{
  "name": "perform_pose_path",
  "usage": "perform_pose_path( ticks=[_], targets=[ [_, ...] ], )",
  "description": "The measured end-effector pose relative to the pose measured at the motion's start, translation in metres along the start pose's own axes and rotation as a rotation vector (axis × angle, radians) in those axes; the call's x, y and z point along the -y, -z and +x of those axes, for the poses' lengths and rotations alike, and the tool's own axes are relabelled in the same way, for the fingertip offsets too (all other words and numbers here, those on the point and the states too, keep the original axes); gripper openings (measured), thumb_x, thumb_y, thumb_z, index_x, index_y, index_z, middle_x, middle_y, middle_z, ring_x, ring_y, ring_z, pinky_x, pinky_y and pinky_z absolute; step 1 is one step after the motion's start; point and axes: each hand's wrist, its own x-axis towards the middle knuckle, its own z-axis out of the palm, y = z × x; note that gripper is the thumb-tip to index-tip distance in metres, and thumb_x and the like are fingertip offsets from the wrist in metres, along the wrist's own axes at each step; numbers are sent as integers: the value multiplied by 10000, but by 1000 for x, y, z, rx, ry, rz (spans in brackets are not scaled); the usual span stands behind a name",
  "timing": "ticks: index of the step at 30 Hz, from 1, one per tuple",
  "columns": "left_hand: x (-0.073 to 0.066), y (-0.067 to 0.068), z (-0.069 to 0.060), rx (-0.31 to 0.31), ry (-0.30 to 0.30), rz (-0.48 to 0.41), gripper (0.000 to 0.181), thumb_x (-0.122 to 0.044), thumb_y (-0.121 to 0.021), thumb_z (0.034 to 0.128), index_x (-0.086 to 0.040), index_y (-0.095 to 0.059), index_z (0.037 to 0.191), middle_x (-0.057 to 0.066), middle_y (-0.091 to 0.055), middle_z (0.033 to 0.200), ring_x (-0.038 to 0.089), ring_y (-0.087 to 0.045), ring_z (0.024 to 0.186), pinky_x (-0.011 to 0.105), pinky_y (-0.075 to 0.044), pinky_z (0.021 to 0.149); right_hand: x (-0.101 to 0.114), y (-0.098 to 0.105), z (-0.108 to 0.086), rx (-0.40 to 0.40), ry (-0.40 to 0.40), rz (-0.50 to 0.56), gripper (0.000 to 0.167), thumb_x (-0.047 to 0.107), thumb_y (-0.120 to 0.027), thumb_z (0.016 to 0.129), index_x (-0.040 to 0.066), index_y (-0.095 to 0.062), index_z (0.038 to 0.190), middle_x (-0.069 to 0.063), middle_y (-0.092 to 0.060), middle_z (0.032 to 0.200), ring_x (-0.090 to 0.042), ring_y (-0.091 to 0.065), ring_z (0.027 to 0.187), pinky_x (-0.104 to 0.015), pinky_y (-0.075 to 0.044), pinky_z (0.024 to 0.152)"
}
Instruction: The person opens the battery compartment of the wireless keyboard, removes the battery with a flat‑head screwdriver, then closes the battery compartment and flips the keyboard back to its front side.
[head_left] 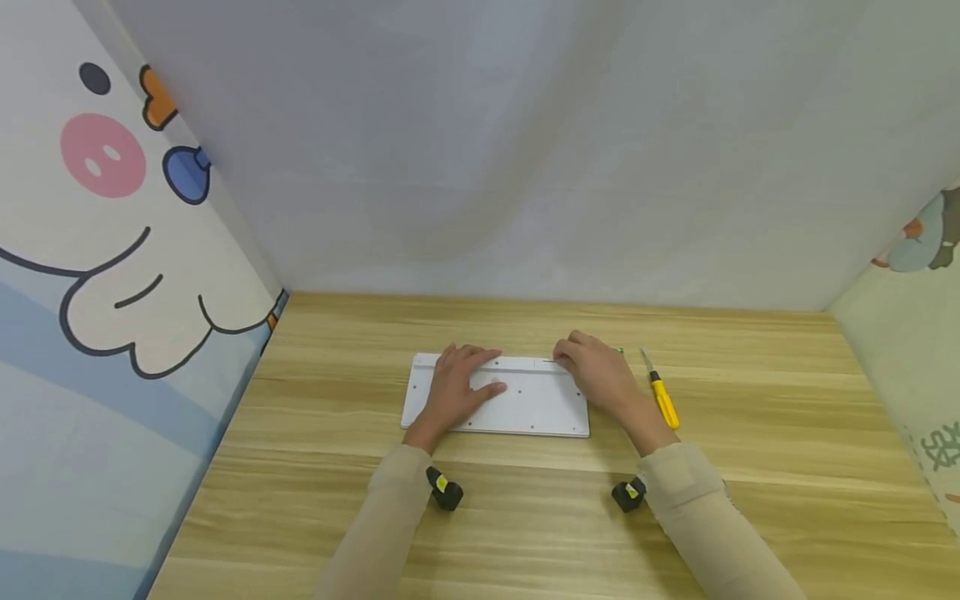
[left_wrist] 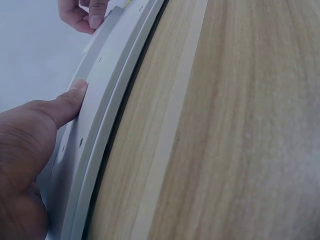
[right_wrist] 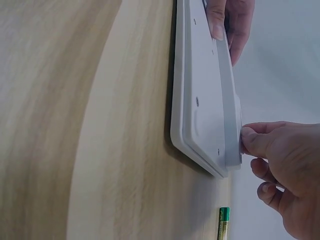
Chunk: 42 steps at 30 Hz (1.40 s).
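A white keyboard [head_left: 525, 412] lies face down on the table, its underside dotted with small screws and a raised ridge along the far edge. My left hand [head_left: 453, 390] grips its left part: the thumb lies on the underside and the fingers reach over the far edge. At the ridge's right end, my right hand [head_left: 596, 371] pinches the thin battery cover [right_wrist: 240, 112] between thumb and forefinger; its other fingers curl loosely beyond the edge. The fingertips hide part of the cover. A green and gold battery [right_wrist: 223, 222] lies on the table near the right hand.
To the right of the right hand lies a yellow-handled screwdriver [head_left: 664, 402], its shaft pointing away. Black wrist cameras [head_left: 447, 492] sit by both sleeves. The wood-grain table [head_left: 525, 542] meets a pale wall covering [head_left: 525, 167] at the back.
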Motion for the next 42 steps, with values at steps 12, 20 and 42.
perform_pose_path(
  ticks=[12,20,42],
  targets=[
    [-1,2,0,-11,-7,0,582,-413,-757,901,-215,-596,1425,71,-651,1364,276,-555,1353,476,-131,1350,0,-2,1,-6,8,-17,117,135,-629,1008,160,-742,1025,-18,-643,932,-138,-549,725,-267,-494,591],
    [-1,2,0,-15,-15,-1,580,-413,-755,901,-215,-598,1424,73,-654,1359,281,-557,1350,481,-138,1348,3,1,1,-5,19,-37,134,126,-623,1008,140,-756,1015,-20,-646,917,-145,-552,720,-283,-499,596],
    [1,0,0,-8,-12,-16,576,-407,-750,908,-208,-594,1426,78,-645,1372,288,-545,1365,485,-126,1349,-3,-3,-4,-13,18,35,126,153,-670,987,120,-764,1064,-36,-709,1008,-216,-651,936,-388,-590,832]
  ],
)
